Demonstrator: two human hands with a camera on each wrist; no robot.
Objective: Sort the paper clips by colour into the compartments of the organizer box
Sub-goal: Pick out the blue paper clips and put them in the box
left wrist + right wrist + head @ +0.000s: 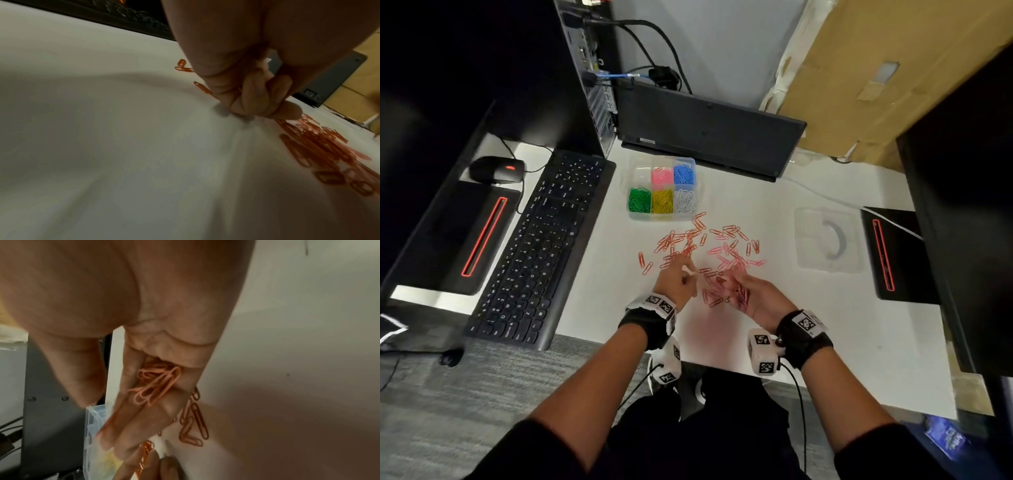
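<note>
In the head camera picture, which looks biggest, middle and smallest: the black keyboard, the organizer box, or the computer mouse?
1. Black keyboard, by far the largest.
2. Organizer box, holding the sorted clips.
3. Computer mouse, a little smaller than the box; it lies about as far from the camera, so the ranking seems fair.

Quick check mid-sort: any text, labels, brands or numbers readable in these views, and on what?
None can be read.
Keyboard: key legends too small to read.
Wrist bands: square black-and-white marker patterns, no words.
Dark panel behind the organizer box: small sticker, blurred.
Blue item at lower right: print blurred.
</note>
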